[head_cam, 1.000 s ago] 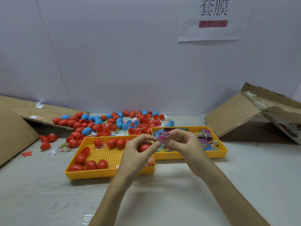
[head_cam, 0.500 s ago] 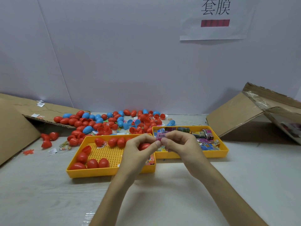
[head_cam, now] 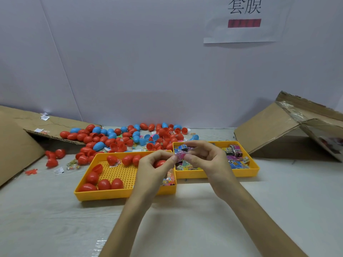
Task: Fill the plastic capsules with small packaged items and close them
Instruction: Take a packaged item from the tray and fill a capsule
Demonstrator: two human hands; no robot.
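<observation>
Your left hand (head_cam: 154, 170) and right hand (head_cam: 206, 160) each pinch the small pink packet (head_cam: 179, 156) between thumb and fingertips, above the right yellow tray (head_cam: 241, 173)'s left end. Red capsules (head_cam: 104, 184) lie in the left yellow tray (head_cam: 115, 195).

Left hand (head_cam: 152, 172): showed bare; slender fingers, nails short where visible.
Right hand (head_cam: 210, 161): showed bare; same slim build.
Left forearm (head_cam: 128, 221): went uncovered from wrist to lower edge of view.
Right forearm (head_cam: 259, 219): went uncovered likewise, wrist to lower edge.
</observation>
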